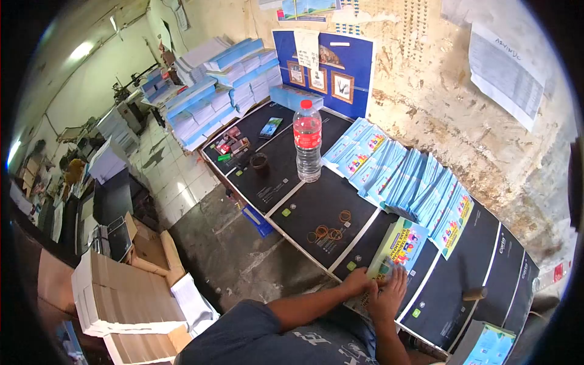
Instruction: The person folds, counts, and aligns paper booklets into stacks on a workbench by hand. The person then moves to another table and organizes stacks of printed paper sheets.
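Blue and lime booklet (404, 241) (cartoon figures), left hand (355, 282) and right hand (388, 294) touching, grip unclear

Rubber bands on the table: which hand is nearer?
Left. The left hand is below and right of the rubber bands in the picture; the right hand is farther right.

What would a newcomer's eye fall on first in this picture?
Probably the tall, red-capped bottle, upright on the black tabletop. Next, perhaps the long row of blue booklets along its wall side, then the colourful booklet with the left hand and right hand at its near end.
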Tool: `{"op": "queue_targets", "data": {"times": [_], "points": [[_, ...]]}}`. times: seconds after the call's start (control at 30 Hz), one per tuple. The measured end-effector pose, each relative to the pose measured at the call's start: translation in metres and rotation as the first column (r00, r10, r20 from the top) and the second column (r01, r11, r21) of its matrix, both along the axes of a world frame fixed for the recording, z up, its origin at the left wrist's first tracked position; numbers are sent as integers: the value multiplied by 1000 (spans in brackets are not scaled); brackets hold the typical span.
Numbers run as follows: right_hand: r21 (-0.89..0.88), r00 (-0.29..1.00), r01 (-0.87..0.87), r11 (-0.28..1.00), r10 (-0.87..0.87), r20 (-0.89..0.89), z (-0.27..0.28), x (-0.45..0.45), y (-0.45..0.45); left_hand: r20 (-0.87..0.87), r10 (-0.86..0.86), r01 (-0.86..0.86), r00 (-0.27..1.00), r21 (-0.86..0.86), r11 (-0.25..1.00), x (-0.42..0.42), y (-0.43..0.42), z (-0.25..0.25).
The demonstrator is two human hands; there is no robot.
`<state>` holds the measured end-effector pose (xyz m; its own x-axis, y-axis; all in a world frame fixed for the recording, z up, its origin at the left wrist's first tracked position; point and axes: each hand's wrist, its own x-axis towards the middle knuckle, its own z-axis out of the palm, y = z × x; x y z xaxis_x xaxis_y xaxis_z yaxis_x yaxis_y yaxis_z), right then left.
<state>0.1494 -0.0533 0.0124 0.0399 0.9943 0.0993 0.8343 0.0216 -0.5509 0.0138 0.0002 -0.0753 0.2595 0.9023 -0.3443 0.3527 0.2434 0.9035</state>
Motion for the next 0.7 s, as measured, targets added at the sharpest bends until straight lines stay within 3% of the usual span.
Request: {"op": "queue_targets", "data": {"times": [0.07, 0.17, 0.3, 0.37, 0.6, 0.67, 0.7], "points": [[48, 1000, -10, 999, 11, -7, -7, 1, -2, 4, 77, -75, 997, -130, 989, 0, -1, 25], [144, 1000, -11, 989, 14, -20, -20, 2, -3, -114, 46, -65, 992, -165, 984, 1, -1, 37], [249, 999, -49, 967, 52, -6, -39, 8, -2, -64, 72, -84, 995, -208, 975, 0, -2, 41], [321, 998, -63, 945, 61, 18, -40, 8, -8, 0, 71, -70, 997, -108, 992, 0, -9, 40], [372, 996, -74, 925, 87, -18, -33, 4, -8, -6, 95, -95, 995, -95, 991, 0, -6, 42], [367, 976, -19, 930, 96, -194, -34, 6, -11, -29, 103, -104, 994, -39, 994, 7, -6, 15], [385, 977, -28, 922, 106, -183, -32, 6, -11, -19, 110, -110, 994, -20, 994, 5, -7, 21]]}}
